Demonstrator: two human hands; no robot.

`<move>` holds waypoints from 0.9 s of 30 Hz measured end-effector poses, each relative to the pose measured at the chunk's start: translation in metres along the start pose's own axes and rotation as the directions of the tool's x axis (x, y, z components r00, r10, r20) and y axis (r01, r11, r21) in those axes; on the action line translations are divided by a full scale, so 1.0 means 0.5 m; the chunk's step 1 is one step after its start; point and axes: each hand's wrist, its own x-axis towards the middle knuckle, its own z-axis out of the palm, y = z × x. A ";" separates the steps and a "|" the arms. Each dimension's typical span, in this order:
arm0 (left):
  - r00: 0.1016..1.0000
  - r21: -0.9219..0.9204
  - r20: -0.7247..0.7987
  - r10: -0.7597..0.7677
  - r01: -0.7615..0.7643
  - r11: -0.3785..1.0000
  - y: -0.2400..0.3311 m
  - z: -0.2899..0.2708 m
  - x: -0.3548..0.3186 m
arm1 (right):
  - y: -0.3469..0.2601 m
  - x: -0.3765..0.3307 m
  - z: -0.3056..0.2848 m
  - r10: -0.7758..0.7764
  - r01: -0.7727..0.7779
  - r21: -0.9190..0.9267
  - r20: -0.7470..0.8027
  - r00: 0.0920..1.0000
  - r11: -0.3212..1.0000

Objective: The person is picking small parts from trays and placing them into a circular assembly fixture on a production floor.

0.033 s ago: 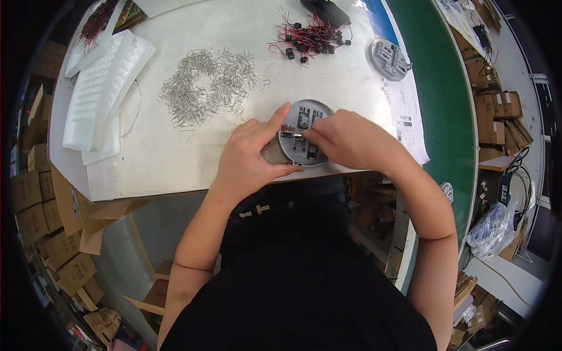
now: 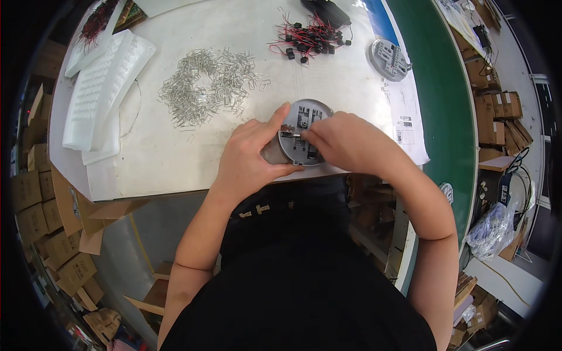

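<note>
A round grey plastic housing [image 2: 300, 153] with dark slots and small inner fittings is at the near edge of the table, its inside facing up. My left hand [image 2: 249, 149] grips it by the left rim, thumb and fingers spread around the side. My right hand [image 2: 342, 140] is over its right half, fingertips pinched together against the middle of the inside. A small shiny metal piece [image 2: 295, 136] shows beside those fingertips; whether they hold it is hidden.
A heap of U-shaped metal wire pieces [image 2: 205, 88] lies left of the housing. Black parts with red wires [image 2: 307, 38] are piled beyond it. A second grey round housing [image 2: 389, 59] sits at the far right. White plastic trays [image 2: 105, 93] are stacked at the left.
My right hand has shifted very slightly over the housing. My left hand and the housing stay where they were.
</note>
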 end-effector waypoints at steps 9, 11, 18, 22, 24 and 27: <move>0.999 0.010 -0.030 -0.022 0.022 1.000 -0.001 0.005 -0.005 | -0.049 -0.034 -0.016 0.045 -0.062 -0.139 -0.122 0.992 0.988; 0.999 0.014 -0.029 -0.018 0.018 1.000 0.003 0.002 -0.003 | -0.050 -0.030 -0.010 0.042 -0.060 -0.141 -0.127 0.991 0.988; 1.000 0.022 -0.024 -0.013 0.013 1.000 0.003 0.001 -0.006 | -0.048 -0.027 -0.010 0.063 -0.075 -0.179 -0.073 0.995 0.981; 1.000 0.041 -0.007 -0.013 0.013 0.999 0.003 -0.002 -0.007 | -0.036 -0.032 0.000 0.074 -0.092 -0.211 -0.092 0.993 0.973; 0.998 0.058 0.034 -0.060 0.058 0.997 0.004 -0.011 -0.006 | 0.011 -0.042 -0.007 0.080 -0.079 0.010 -0.120 0.989 0.997; 0.997 -0.156 0.034 -0.069 0.073 0.985 0.001 -0.024 -0.006 | 0.021 -0.068 0.022 0.038 0.015 0.194 -0.267 0.963 0.981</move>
